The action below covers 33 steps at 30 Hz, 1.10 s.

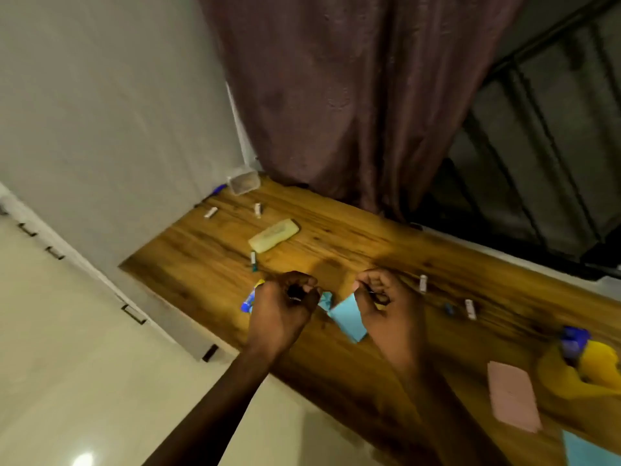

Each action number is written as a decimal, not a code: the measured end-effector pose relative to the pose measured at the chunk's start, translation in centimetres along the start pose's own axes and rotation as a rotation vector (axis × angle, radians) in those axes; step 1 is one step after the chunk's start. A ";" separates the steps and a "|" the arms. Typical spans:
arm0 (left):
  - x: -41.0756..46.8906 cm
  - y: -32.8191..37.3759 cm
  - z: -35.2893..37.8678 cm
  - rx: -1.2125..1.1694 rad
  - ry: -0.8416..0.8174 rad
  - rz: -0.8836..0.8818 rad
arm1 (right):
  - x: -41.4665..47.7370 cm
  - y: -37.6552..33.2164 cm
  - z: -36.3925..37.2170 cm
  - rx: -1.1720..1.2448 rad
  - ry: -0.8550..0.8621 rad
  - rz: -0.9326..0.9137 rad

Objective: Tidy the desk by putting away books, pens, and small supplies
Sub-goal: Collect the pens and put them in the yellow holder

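My left hand (pixel 285 304) hovers over the wooden desk (pixel 336 230) with its fingers curled round a small dark object. My right hand (pixel 383 297) is beside it, fingers curled and pinching something thin and dark; the blur hides what it is. A light blue pad (pixel 347 319) lies under and between the hands. A blue and yellow tube (pixel 250 299) peeks out left of my left hand. Small white sticks lie scattered: one (pixel 422 284) and another (pixel 470 309) to the right, two (pixel 210 212) (pixel 257 210) at the far end. A green pen (pixel 253 261) lies ahead.
A pale yellow case (pixel 274 235) lies mid-desk. A clear plastic tub (pixel 243 183) stands at the far corner by the curtain (pixel 353 95). At right are a pink pad (pixel 512 396), a yellow cloth (pixel 591 371) with a blue item (pixel 573 341), and a blue sheet (pixel 591 449).
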<state>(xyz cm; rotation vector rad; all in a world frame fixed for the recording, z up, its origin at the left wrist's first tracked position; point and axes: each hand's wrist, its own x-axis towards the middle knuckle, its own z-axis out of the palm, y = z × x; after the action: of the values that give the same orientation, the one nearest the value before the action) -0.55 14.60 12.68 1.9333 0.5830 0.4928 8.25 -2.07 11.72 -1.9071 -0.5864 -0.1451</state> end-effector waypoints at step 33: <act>25.0 -15.7 -21.4 0.324 0.219 -0.139 | 16.6 -2.4 31.1 0.071 -0.276 0.047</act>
<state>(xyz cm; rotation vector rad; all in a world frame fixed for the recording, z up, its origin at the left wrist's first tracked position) 4.37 50.58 9.03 2.1373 0.9820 0.5512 16.39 32.04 7.02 -1.8833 -0.7206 0.1702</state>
